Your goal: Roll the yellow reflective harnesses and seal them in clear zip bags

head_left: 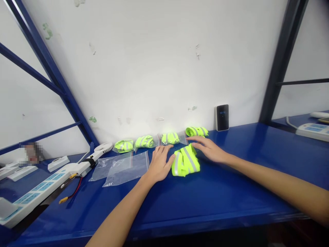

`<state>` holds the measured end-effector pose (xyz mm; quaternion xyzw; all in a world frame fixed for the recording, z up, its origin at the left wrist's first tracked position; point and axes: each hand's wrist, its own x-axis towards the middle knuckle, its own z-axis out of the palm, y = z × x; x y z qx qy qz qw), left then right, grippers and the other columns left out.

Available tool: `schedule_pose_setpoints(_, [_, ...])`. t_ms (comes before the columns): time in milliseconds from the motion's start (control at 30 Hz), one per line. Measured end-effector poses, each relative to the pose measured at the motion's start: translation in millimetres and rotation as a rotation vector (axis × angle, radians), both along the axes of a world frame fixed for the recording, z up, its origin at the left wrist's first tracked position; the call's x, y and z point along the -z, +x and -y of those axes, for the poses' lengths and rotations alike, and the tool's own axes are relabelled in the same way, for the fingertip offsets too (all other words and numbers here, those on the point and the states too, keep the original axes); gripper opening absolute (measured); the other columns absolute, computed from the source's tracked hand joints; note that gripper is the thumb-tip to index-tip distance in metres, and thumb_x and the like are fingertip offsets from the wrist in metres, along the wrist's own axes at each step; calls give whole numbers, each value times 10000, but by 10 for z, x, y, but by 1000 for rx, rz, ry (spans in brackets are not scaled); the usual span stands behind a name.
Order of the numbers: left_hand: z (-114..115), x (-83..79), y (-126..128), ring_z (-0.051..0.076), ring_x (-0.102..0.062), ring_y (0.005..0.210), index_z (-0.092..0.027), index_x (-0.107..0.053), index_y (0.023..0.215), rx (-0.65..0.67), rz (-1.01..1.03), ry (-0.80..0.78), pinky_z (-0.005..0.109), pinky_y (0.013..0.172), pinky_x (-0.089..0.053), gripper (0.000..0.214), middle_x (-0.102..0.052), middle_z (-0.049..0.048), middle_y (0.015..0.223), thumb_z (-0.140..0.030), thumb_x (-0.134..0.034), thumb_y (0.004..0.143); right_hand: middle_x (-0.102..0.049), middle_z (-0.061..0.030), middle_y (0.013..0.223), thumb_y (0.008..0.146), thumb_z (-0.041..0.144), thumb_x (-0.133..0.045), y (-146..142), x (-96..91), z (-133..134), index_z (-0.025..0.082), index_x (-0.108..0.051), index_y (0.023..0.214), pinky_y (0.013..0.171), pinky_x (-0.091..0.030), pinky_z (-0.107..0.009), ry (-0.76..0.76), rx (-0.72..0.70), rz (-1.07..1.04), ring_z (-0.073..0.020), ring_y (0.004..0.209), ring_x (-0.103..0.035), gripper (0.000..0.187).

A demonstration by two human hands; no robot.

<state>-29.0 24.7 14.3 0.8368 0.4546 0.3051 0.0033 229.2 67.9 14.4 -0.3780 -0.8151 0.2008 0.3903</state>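
Note:
A folded fluorescent yellow reflective vest (186, 161) with grey stripes lies on the blue table between my hands. My left hand (161, 162) rests at its left side, fingers stretched out, the thumb at the vest's edge. On the other side my right hand (209, 149) is open, its fingers reaching past the vest's upper right corner. Behind them, a rolled yellow vest (196, 131) lies by the wall, out of a bag. Three more bundles sit in clear bags: one (170, 138) nearest my fingers, another (144, 141), and one at the left (124, 145).
Two flat clear zip bags (127, 169) overlap left of my left hand. Further left are a small white fan (103, 148), a long power strip (38, 192) and a red-black cable with yellow connectors (75, 188). A black-fronted device (222, 117) leans against the wall.

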Motion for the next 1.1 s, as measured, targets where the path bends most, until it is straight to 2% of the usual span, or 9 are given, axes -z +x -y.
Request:
schedule_pose_setpoints(267, [20, -50, -31, 228, -494, 1099, -251, -554, 1223, 64, -32, -113, 389, 982, -351, 412, -619, 54, 1144, -467, -305, 976, -615, -56, 1274, 945, 449, -426, 36, 9, 51, 239, -551, 1318, 1004, -417, -417, -191, -264, 121, -267, 1137, -567, 446])
schedule_pose_setpoints(400, [32, -56, -14, 245, -499, 1031, -210, -613, 1085, 15, -101, -181, 396, 930, -357, 491, -647, 68, 1031, -544, -276, 957, -631, -100, 1161, 878, 460, -531, -2, 81, 21, 209, -537, 1286, 841, -485, -402, -32, -107, 184, -245, 939, -606, 479])
schedule_pose_setpoints(533, [24, -45, -22, 245, -479, 929, -210, -616, 957, -14, -154, -235, 401, 867, -366, 535, -625, 58, 886, -607, -258, 932, -595, -17, 684, 902, 500, -473, 7, 136, -13, 179, -622, 847, 570, -407, -289, 41, 111, 187, -166, 602, -522, 358])
schedule_pose_setpoints(600, [23, -41, -32, 240, -471, 925, -223, -607, 993, -10, -141, -260, 400, 868, -366, 529, -619, 53, 915, -612, -254, 930, -508, 12, 536, 939, 516, -386, 7, 124, 7, 181, -544, 623, 518, -348, -274, -30, 96, 196, -135, 502, -453, 488])
schedule_pose_setpoints(667, [27, -38, -37, 240, -471, 921, -223, -602, 986, -1, -136, -277, 404, 869, -369, 529, -612, 55, 927, -610, -245, 932, -504, 9, 505, 964, 501, -334, -3, 96, 48, 179, -501, 553, 533, -357, -278, -92, -16, 217, -131, 487, -458, 548])
schedule_pose_setpoints(733, [35, -32, -33, 245, -476, 917, -216, -598, 970, 13, -131, -288, 413, 867, -375, 531, -607, 59, 918, -604, -237, 935, -571, -3, 569, 977, 462, -325, -27, 63, 97, 174, -556, 628, 566, -389, -282, -97, -124, 225, -144, 530, -506, 508])
schedule_pose_setpoints(833, [41, -16, -12, 250, -491, 936, -224, -597, 1038, 82, -115, -315, 434, 891, -385, 516, -611, 64, 963, -576, -231, 949, -681, -43, 843, 978, 431, -348, -73, 24, 162, 187, -637, 962, 680, -461, -314, -32, -185, 200, -193, 723, -601, 378])
schedule_pose_setpoints(967, [51, -25, -1, 273, -470, 1111, -262, -577, 1197, 149, -70, -244, 465, 983, -366, 462, -537, 97, 1235, -531, -291, 953, -593, -85, 1289, 985, 418, -353, -101, 1, 212, 258, -420, 1390, 937, -456, -416, -11, -277, 167, -254, 1072, -598, 441])
schedule_pose_setpoints(1100, [143, -85, -35, 318, -330, 1318, -208, -584, 1225, 217, -85, 63, 486, 1084, -278, 445, -372, 147, 1426, -469, -393, 920, -466, -104, 1436, 967, 432, -411, -62, 7, 195, 272, -246, 1494, 1029, -413, -464, 46, -302, 126, -281, 1232, -511, 575])
